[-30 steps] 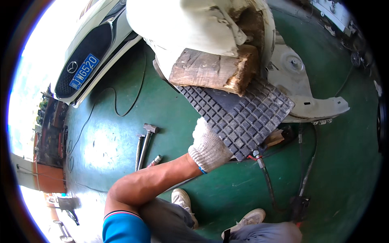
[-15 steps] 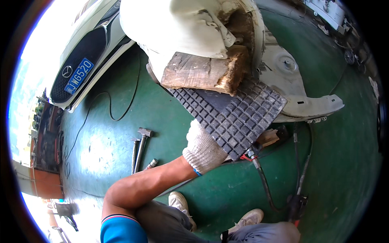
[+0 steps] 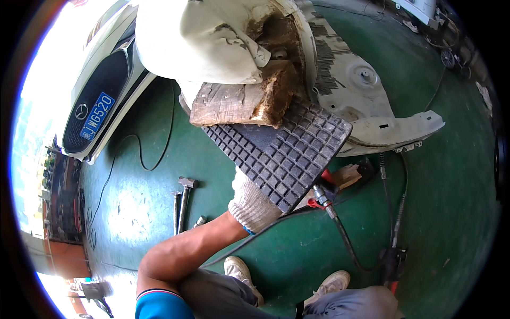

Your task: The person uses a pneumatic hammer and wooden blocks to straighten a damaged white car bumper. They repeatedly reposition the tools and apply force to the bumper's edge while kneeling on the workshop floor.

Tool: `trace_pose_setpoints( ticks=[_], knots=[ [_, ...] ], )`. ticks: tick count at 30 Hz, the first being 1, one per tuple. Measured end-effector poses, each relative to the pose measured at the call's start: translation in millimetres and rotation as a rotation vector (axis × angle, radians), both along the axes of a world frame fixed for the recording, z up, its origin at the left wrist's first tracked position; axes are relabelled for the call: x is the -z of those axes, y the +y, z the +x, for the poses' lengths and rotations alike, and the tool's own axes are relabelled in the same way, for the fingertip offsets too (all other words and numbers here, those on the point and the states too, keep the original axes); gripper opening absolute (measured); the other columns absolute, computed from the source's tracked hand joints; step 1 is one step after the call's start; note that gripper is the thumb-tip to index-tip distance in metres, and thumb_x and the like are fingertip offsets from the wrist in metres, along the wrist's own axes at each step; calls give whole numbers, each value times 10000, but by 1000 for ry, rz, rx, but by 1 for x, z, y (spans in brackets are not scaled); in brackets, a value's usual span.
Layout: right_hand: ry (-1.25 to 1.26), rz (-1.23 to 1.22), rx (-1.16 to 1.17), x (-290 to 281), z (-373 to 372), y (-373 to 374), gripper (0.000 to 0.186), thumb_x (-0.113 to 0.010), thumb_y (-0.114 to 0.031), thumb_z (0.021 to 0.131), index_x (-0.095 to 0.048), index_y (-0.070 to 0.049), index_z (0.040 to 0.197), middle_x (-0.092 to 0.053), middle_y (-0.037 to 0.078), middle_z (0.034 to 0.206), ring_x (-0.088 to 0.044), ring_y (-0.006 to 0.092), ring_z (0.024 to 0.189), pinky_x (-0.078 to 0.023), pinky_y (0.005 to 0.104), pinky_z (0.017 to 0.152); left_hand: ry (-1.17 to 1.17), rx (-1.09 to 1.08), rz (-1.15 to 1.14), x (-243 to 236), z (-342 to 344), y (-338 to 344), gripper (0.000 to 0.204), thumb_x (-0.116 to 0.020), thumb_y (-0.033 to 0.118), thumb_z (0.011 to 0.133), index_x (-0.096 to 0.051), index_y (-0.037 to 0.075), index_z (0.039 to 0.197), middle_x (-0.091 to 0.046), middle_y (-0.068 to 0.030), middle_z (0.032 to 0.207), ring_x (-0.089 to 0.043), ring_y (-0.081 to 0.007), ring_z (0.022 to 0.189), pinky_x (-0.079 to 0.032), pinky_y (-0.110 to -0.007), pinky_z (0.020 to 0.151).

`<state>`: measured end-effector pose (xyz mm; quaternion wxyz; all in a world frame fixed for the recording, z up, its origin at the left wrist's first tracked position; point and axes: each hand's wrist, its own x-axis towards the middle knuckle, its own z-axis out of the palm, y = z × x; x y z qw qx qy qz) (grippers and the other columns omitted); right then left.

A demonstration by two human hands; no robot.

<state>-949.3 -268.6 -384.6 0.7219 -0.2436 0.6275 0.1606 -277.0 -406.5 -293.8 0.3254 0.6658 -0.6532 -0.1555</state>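
Note:
My left hand (image 3: 251, 196), in a knitted glove, reaches under the front-left edge of a black studded rubber pad (image 3: 303, 149). Its fingers are hidden there. On the pad rests a rough wooden block (image 3: 234, 103), beneath a crumpled white metal body piece (image 3: 202, 42) with a rusty cavity. A white stamped panel (image 3: 366, 95) extends to the right. Beside the pad's near right edge are a hose coupling with a red fitting (image 3: 319, 199) and a broken wooden piece (image 3: 348, 175). My right hand is not visible.
A white car front (image 3: 98, 95) stands at left. Hammers (image 3: 183, 204) and a cord (image 3: 143, 154) lie on the green floor (image 3: 441, 196). A dark pump-like unit (image 3: 393, 266) with hoses is at lower right, wheeled equipment (image 3: 446, 58) at back right, dark shelving (image 3: 64, 196) at far left.
The pad, wooden block and white metal pieces have shifted left in the picture, along with my left hand. More of the coupling and its red part shows beside the pad.

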Motion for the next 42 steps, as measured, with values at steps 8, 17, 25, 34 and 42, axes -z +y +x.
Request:
trace_pose_setpoints(
  ticks=[8, 17, 25, 34, 42],
  knots=[
    [11, 39, -261, -25, 38, -40, 278, -793, -119, 879, -711, -20, 1126, -739, 97, 944, -729, 220, 817, -594, 370, 769, 492, -171, 48, -30, -17, -1, 424, -724, 370, 1013, -719, -22, 1174, -735, -97, 1086, -657, -178, 958, -526, -360, 928],
    [215, -152, -304, 43, 62, -14, 362, -851, -180, 823, -713, -38, 1125, -734, 46, 996, -692, 178, 873, -587, 355, 778, 305, -206, 76, -50, -27, -10, 399, -764, 332, 977, -662, -5, 1164, -673, -76, 1061, -607, -183, 978, -502, -371, 942],
    [393, -538, -1200, 0, 67, -64, 425, -756, -447, 862, -737, -43, 991, -730, 189, 833, -732, 350, 840, -588, 465, 747, 369, -289, -47, -39, -30, -10, 425, -811, 290, 927, -661, -16, 1181, -665, -53, 1080, -561, -140, 979, -480, -344, 944],
    [60, -1383, -867, 40, 352, -249, 947, -837, -473, 793, -434, -65, 1546, -593, 223, 1410, -659, 409, 1203, -564, 484, 986, 268, -272, -52, -36, -37, -20, 457, -783, 350, 935, -665, -14, 1185, -667, -58, 1057, -563, -159, 970, -480, -352, 933],
    [-116, -1731, -976, 107, 431, -266, 666, -881, -347, 713, -628, -27, 1239, -657, 164, 1172, -691, 334, 1060, -613, 452, 836, 251, -251, -3, -33, -28, -16, 405, -786, 284, 952, -647, -2, 1201, -657, -45, 1067, -553, -127, 956, -473, -337, 912]
  ],
)
